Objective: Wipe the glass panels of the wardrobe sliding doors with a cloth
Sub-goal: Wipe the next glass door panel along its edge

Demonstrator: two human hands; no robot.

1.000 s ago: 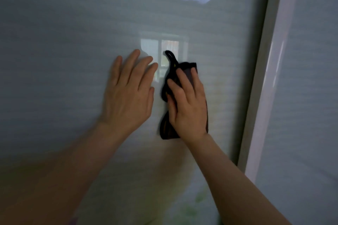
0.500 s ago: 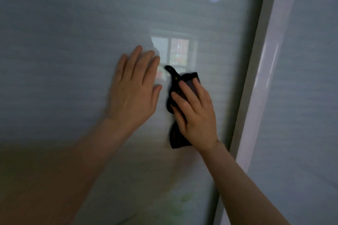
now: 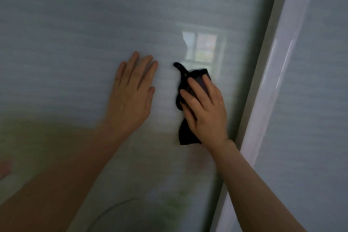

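Left hand (image 3: pixel 131 96): flat on the glass panel (image 3: pixel 75 43), fingers straight and close together, holding nothing.
Right hand (image 3: pixel 204 111): fingers slightly spread, pressing the cloth (image 3: pixel 185 133) onto the glass.
Cloth: black, bunched under the right palm, a loop poking out beyond the fingertips.
Door frame (image 3: pixel 271 73): pale, just right of the right hand.
Writing: none readable.

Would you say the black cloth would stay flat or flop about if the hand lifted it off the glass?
Probably floppy: the black cloth is bunched under the right hand, with a thin tail curling out at the top. It likely slides easily, since the glass panel looks smooth and reflective. It appears light.
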